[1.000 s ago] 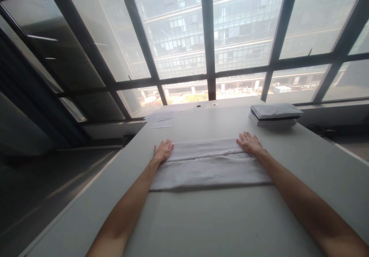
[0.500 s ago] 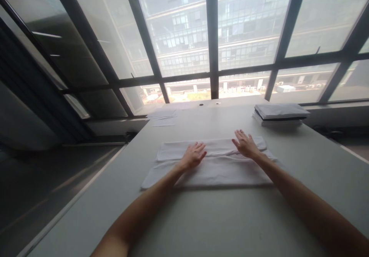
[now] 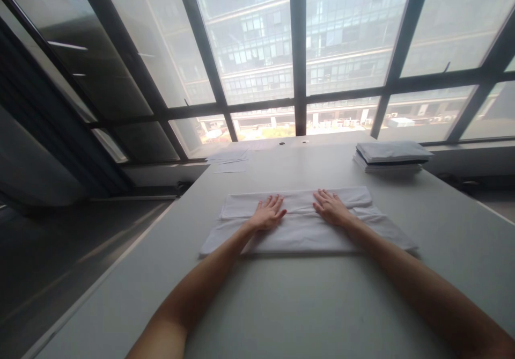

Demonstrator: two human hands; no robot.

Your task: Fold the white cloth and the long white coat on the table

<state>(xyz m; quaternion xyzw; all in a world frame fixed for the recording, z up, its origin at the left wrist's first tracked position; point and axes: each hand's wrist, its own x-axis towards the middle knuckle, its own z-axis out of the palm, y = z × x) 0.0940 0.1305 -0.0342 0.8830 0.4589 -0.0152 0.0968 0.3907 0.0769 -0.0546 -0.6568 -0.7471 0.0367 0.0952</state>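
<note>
A white cloth (image 3: 301,235) lies folded on the pale table (image 3: 306,300), its far part folded over toward the middle. My left hand (image 3: 267,213) rests flat on the cloth left of its centre, fingers spread. To the right of centre, my right hand (image 3: 330,207) also lies flat on it, palm down with the fingers apart. Neither hand grips anything. Small wrinkles run across the cloth between and beside the hands. Parts of the cloth are hidden under both forearms.
A stack of folded cloths (image 3: 392,155), with a dark layer in it, sits at the table's far right. Thin white sheets (image 3: 229,160) lie at the far left corner. Behind the table stand large windows with dark frames (image 3: 298,53). A dark curtain (image 3: 60,107) hangs at the left.
My right hand has moved left and down onto the cloth, closer to my left hand. My left hand stays nearly in place, its fingers a little more spread. The view has shifted slightly.
</note>
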